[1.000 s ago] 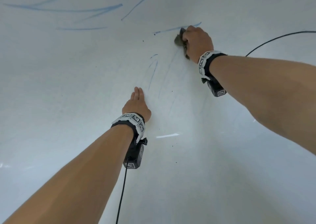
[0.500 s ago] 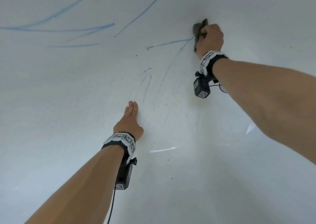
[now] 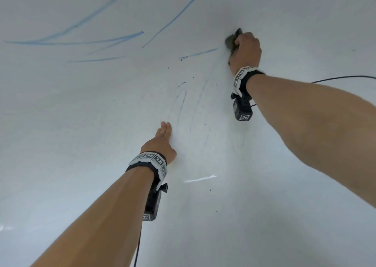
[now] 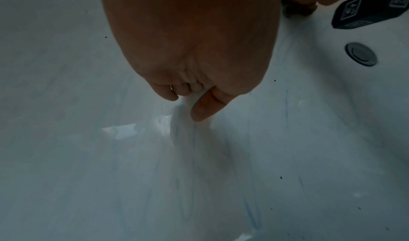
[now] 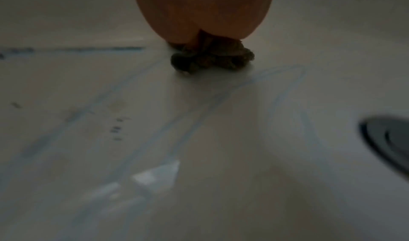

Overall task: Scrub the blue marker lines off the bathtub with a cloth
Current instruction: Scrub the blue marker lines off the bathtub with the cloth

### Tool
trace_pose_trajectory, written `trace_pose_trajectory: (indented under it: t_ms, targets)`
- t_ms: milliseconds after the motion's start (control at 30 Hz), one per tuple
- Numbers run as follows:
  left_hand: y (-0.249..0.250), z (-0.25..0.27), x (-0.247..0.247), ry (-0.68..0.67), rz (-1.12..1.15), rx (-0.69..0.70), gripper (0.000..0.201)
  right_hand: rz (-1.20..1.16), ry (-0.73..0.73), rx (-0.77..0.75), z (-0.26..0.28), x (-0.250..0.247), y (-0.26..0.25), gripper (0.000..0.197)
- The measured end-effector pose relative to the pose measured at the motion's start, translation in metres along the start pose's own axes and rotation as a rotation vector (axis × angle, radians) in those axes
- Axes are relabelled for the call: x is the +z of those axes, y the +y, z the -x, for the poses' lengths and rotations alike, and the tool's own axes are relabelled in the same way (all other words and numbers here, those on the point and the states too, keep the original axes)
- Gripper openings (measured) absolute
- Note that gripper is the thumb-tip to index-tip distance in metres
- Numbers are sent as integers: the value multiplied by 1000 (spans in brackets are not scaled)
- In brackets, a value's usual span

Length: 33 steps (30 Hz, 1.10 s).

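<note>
Since the earlier frame our right hand (image 3: 245,50), bunching the cloth (image 3: 232,40), shifted right; left hand (image 3: 162,142) lay flat. We judged firmer strokes along the blue line (image 3: 198,53) best.

Soft light glints (image 3: 200,178) off glossy white surroundings.

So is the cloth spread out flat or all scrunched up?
Scrunched up. The cloth is a dark wad bunched inside the right hand, pressed on the bathtub.

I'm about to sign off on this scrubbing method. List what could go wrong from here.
1. The right hand grips a small wadded cloth, so bold blue lines far to the left may get missed.
2. The left hand braces flat on the glossy tub and might slip.
</note>
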<state>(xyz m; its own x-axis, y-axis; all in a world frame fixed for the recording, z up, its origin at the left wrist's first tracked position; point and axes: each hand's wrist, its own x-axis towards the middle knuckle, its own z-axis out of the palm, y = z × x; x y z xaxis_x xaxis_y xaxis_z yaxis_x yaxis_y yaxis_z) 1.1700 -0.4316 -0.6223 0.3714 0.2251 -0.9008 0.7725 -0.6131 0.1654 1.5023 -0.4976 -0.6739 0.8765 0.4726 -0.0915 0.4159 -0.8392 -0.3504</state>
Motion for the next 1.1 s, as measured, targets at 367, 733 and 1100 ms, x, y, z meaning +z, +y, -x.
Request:
trace_pose_trajectory:
  t_ms: [367,733,1100]
  targets:
    - [-7,0,7,35,29,34,98,88,-538,-1020,102,24,-2,20]
    - [-9,11,6,35,-4,61,93,-92,-169,-342,95,32,-63,22]
    - [-78,36,43,229,69,-37,94,147,-830,-1102,190,37,-57,22]
